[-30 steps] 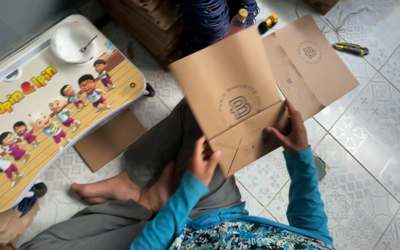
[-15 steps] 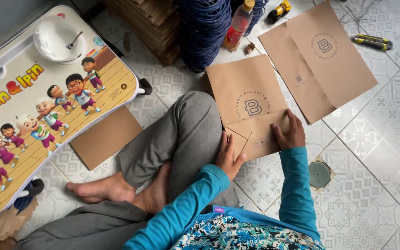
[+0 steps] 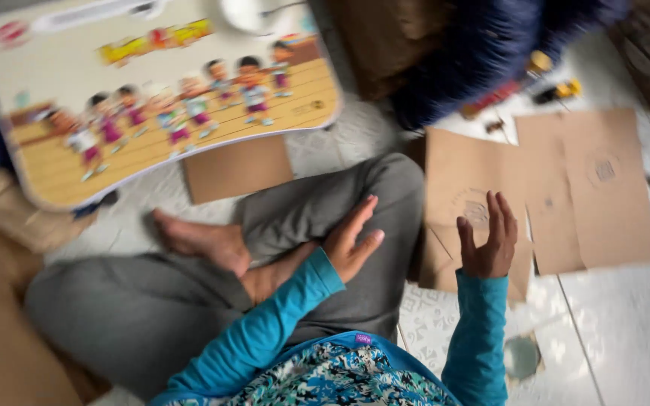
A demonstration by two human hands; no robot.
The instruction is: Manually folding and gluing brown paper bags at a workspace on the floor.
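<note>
Hands: both up, open, holding nothing.
L hand (image 3: 351,240): fingers spread, above the grey-trousered knee, just left of the brown paper bag (image 3: 468,203).
R hand (image 3: 489,240): fingers splayed, over the bag's lower part; touching or not, can't tell (blur).
Bag: flat on the tile floor (image 3: 626,331), beside the knee.
Near: second flat bag (image 3: 596,188) to the right, overlapping; cartoon lap table (image 3: 152,98) upper left; cardboard piece (image 3: 238,167) under its edge.

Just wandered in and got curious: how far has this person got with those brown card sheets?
Looks early. One folded sheet lies flat on the floor by the knee; both hands, left hand and right hand, hang open above it, holding nothing. Two more flat sheets lie beside it, seemingly unfolded, and another brown piece sits near the cartoon tray. No finished box shows.
</note>
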